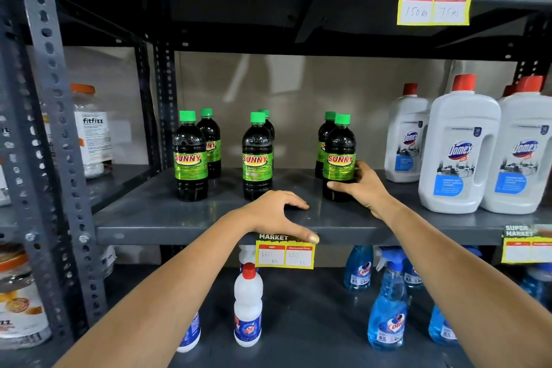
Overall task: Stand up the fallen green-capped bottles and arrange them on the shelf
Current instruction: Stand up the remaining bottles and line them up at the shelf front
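Several dark green-capped bottles stand upright in three pairs on the grey shelf (167, 212). The left front bottle (190, 158) and the middle front bottle (257, 158) each have another close behind. My right hand (363, 188) wraps the lower body of the right front bottle (339, 155), which is upright with one bottle (325, 134) behind it. My left hand (277, 215) rests on the shelf's front edge, fingers on top and thumb over the lip, holding nothing.
Large white red-capped jugs (458, 152) stand close to the right of the held bottle. A yellow price tag (285, 254) hangs under my left hand. Blue spray bottles (388, 308) and a white bottle (248, 311) fill the lower shelf. A steel upright (50, 116) rises at the left.
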`<state>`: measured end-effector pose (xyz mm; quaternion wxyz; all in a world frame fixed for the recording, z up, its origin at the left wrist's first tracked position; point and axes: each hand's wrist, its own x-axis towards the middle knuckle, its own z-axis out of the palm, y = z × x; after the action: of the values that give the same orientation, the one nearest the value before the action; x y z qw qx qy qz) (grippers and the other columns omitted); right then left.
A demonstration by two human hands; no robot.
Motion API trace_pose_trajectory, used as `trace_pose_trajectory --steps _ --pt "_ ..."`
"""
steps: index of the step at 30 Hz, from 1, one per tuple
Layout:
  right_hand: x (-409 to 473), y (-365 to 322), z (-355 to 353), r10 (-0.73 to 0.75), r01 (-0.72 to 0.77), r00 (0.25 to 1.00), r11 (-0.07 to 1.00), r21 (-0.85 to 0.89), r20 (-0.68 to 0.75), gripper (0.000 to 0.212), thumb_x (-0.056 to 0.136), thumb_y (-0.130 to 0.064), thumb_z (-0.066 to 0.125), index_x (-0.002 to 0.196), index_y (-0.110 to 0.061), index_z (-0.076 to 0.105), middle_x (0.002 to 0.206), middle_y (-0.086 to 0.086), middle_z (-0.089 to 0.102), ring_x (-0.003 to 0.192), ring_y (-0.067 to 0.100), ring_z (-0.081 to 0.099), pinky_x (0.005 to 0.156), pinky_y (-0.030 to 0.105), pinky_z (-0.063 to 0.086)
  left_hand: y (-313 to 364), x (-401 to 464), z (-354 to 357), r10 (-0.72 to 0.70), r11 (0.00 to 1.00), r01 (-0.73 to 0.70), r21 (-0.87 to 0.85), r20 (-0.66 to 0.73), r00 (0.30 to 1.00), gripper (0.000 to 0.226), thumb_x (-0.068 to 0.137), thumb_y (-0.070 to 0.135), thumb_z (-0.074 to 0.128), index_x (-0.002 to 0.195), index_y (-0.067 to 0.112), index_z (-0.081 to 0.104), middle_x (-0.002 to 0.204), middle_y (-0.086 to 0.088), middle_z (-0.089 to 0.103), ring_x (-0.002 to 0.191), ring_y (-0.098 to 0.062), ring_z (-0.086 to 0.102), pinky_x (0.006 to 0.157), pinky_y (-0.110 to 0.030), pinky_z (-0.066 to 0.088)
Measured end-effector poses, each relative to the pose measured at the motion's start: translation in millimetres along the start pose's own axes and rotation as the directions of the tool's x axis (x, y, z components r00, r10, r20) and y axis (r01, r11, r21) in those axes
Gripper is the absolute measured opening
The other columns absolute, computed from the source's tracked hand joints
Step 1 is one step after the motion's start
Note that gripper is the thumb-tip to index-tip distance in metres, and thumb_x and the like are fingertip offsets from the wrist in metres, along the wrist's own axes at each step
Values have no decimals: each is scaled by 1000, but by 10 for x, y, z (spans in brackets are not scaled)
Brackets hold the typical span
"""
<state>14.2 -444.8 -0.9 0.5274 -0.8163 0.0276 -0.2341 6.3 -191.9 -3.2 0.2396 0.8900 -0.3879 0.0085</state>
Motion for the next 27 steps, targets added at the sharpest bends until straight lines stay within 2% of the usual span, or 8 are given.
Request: trace_pose_trajectory --steps 3,6,9,12,14,17,21,27 --pt "-17 -14 -8 0 0 1000 1000 -5 4 88 59 -27 92 134 -16 48 129 5 62 118 23 58 105 45 45 -7 -38 -2 -39 987 24 -161 -93 995 75 57 81 71 111 29 74 117 16 69 112 -2 60 102 -33 46" --pt "-24 -14 -15 7 -7 1000 1000 -11 11 89 58 -29 93 134 -16 48 129 5 63 118 24 59 105 46 45 -46 -78 -25 -68 957 -40 -286 -360 930 26 73 46 83 76 21 75 78 8 73 75 -2 65 77 -30 55" --pt "-20 -9 -21 6 -6 1000 1000 -14 11 91 56 -31 93 135 -17 49 129 5 64 118 24 59 105 46 45 -108 -123 -63 -196 949 -57 -310 -722 664 33 74 17 84 67 16 53 63 6 51 57 -4 46 60 -17 38" --pt "-35 -16 -20 5 -5 1000 1000 -17 10 90 57 -30 93 135 -17 49 128 5 64 118 23 59 104 46 46 -200 -102 -110 -353 931 56 -361 -847 398 51 63 18 90 92 10 49 88 -1 50 80 -16 47 69 -24 38" --pt "-52 -24 -21 7 -6 1000 1000 -22 10 88 58 -30 92 133 -17 49 128 5 64 118 24 59 104 45 46 -274 -44 -143 -483 873 177 -454 -761 432 82 56 27 96 119 9 46 120 -10 48 109 -27 47 91 -39 43" --pt "-85 -58 -20 14 -14 1000 999 -34 14 83 61 -29 91 131 -17 49 127 4 64 118 23 59 101 39 47 -369 61 -163 -617 764 303 -570 -509 599 110 54 35 97 142 10 37 146 -13 41 133 -32 41 107 -48 39" --pt "-135 -109 -28 7 -5 1000 993 -114 15 80 70 -31 86 136 -14 43 130 6 61 119 24 57 91 30 43 -369 148 -143 -583 761 274 -589 -434 687 67 68 26 91 122 11 55 126 -10 63 103 -21 54 83 -32 43" --pt "-307 -150 -114 4 3 999 991 -131 49 78 72 -33 85 136 -16 43 133 5 59 121 22 55 92 29 41 -239 58 -108 -512 829 289 -478 -445 734 68 68 33 90 124 13 56 126 -7 64 116 -26 58 88 -31 43"
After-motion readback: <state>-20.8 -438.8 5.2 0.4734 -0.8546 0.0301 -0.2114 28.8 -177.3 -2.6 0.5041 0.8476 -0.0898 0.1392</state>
